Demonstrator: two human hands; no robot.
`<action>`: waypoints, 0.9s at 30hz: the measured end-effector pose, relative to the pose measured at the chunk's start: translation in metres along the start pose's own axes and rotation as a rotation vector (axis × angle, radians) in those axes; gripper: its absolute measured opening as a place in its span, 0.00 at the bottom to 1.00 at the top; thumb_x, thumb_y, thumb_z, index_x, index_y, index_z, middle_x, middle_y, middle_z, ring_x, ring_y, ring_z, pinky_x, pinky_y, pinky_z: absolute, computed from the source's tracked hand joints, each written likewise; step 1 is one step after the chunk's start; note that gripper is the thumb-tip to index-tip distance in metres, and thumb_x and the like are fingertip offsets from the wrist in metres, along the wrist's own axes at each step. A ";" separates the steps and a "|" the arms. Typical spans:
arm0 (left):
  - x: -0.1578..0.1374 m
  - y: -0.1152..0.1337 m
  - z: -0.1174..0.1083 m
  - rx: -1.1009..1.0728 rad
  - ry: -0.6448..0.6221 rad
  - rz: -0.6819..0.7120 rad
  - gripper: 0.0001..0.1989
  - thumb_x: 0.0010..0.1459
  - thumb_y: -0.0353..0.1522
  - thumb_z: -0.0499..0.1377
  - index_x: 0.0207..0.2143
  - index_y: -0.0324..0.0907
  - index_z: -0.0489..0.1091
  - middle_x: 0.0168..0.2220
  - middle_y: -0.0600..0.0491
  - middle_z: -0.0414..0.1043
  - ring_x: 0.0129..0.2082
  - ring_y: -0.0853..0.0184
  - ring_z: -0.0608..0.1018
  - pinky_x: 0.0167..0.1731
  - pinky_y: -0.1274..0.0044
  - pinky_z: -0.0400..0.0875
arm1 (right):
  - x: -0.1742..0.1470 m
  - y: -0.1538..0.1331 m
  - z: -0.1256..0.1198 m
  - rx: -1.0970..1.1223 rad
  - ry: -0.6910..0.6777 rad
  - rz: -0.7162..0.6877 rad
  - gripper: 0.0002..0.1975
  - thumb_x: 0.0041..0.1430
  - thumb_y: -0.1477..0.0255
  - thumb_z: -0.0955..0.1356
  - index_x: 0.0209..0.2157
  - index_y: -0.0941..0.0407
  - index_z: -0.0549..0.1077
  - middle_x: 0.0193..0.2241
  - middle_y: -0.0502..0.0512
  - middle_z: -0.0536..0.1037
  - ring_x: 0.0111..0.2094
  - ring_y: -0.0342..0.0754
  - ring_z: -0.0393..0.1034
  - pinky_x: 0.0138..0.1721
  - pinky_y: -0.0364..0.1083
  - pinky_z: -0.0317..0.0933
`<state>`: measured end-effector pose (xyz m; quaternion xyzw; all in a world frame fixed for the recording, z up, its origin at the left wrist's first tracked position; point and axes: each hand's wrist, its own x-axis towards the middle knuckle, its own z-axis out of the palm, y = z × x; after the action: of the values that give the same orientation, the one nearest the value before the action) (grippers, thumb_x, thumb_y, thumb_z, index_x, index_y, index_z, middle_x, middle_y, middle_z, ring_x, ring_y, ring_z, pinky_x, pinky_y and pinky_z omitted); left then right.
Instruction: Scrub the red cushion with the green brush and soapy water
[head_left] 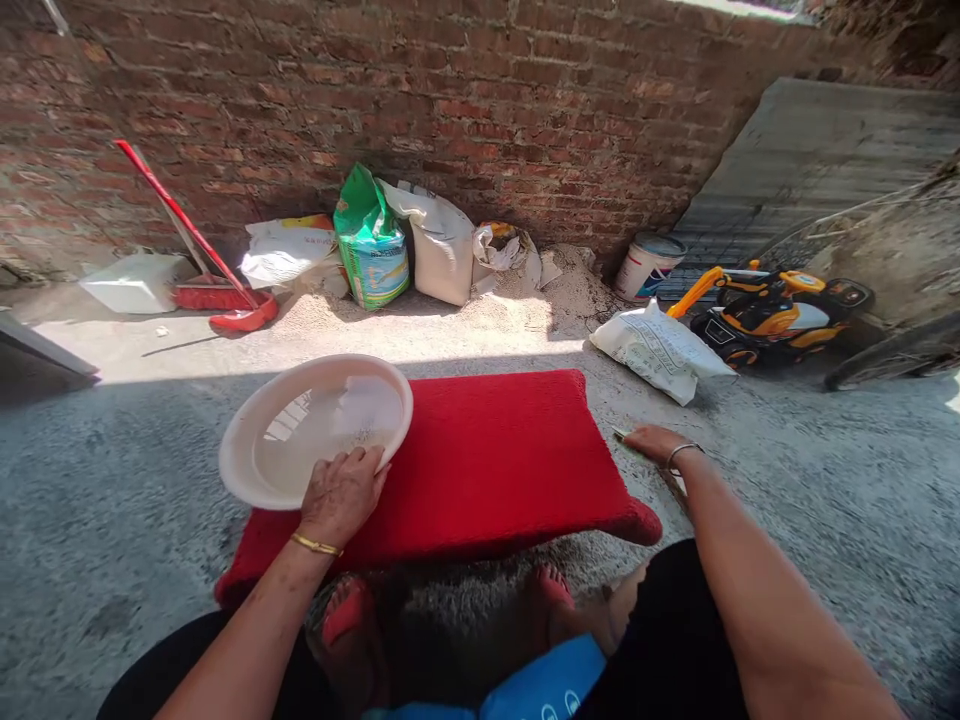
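A pale plastic basin [244, 460] with clear water and some small specks sits on the left end of a red cloth-covered bench or low table [502, 460]. My left hand [341, 492] grips the basin's near right rim, fingers curled over it into the inside. To the right of the red cover, my right hand [660, 443] reaches low with its fingers pressed together. A thin greenish, shiny-tipped thing [619, 434] sticks out at the fingertips; its kind is not clear. Something whitish [679, 484] shows below that wrist, partly hidden.
Along the brick wall stand a red broom and dustpan [244, 312], a white foam box [135, 283], a green bag [373, 250], a white sack [442, 250] and a bucket [649, 265]. At right lie another sack [656, 350] and a toy excavator [780, 318]. Blue material [544, 685] lies between my legs.
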<state>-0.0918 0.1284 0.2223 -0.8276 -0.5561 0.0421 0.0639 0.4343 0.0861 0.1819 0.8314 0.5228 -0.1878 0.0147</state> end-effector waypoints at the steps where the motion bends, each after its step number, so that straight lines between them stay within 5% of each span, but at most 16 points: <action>1: 0.000 0.001 0.000 -0.010 -0.007 -0.008 0.18 0.65 0.36 0.44 0.46 0.41 0.71 0.39 0.43 0.75 0.40 0.53 0.76 0.38 0.65 0.63 | 0.000 0.001 -0.003 -0.058 0.003 0.030 0.19 0.56 0.54 0.65 0.36 0.56 0.76 0.29 0.60 0.77 0.31 0.54 0.72 0.33 0.50 0.64; 4: 0.000 0.003 0.000 -0.035 -0.020 -0.034 0.17 0.65 0.36 0.45 0.46 0.41 0.71 0.40 0.43 0.75 0.41 0.54 0.76 0.39 0.66 0.63 | -0.002 -0.024 -0.009 -0.149 0.068 0.021 0.25 0.59 0.52 0.63 0.51 0.53 0.73 0.42 0.62 0.76 0.40 0.57 0.72 0.39 0.52 0.63; 10: -0.001 0.006 0.001 -0.034 -0.016 -0.043 0.17 0.64 0.35 0.46 0.49 0.40 0.70 0.41 0.43 0.75 0.42 0.55 0.76 0.40 0.66 0.62 | -0.042 -0.147 0.018 -0.212 0.096 -0.622 0.24 0.60 0.58 0.67 0.55 0.50 0.70 0.45 0.59 0.72 0.43 0.52 0.69 0.45 0.47 0.60; 13: -0.002 0.006 -0.001 -0.040 -0.018 -0.045 0.17 0.64 0.35 0.47 0.48 0.40 0.70 0.40 0.43 0.75 0.42 0.53 0.76 0.39 0.66 0.62 | -0.052 -0.179 0.029 -0.256 0.029 -0.799 0.23 0.59 0.60 0.68 0.55 0.48 0.70 0.48 0.59 0.71 0.45 0.52 0.68 0.45 0.48 0.59; 15: -0.002 0.007 -0.002 -0.047 -0.029 -0.043 0.16 0.64 0.35 0.47 0.46 0.40 0.70 0.40 0.43 0.75 0.42 0.53 0.75 0.39 0.65 0.61 | -0.048 -0.171 0.025 -0.269 -0.019 -0.780 0.23 0.57 0.62 0.69 0.54 0.47 0.71 0.48 0.57 0.71 0.44 0.52 0.68 0.45 0.48 0.59; 22: -0.003 0.006 -0.003 -0.159 -0.062 -0.040 0.15 0.63 0.34 0.50 0.50 0.41 0.68 0.44 0.44 0.73 0.46 0.55 0.74 0.46 0.64 0.61 | -0.015 -0.071 -0.013 -0.183 -0.182 -0.394 0.23 0.48 0.60 0.69 0.47 0.47 0.75 0.41 0.53 0.75 0.35 0.51 0.70 0.39 0.48 0.65; 27: -0.009 -0.014 -0.005 -0.271 -0.159 0.046 0.17 0.61 0.37 0.54 0.52 0.44 0.66 0.48 0.46 0.71 0.48 0.57 0.73 0.47 0.65 0.60 | -0.014 -0.092 -0.002 -0.191 0.056 -0.503 0.31 0.48 0.50 0.66 0.52 0.49 0.73 0.41 0.58 0.74 0.36 0.56 0.70 0.41 0.54 0.64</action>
<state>-0.1071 0.1249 0.2296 -0.8352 -0.5409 0.0334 -0.0937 0.3491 0.1155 0.2040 0.6752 0.7283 -0.1125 0.0315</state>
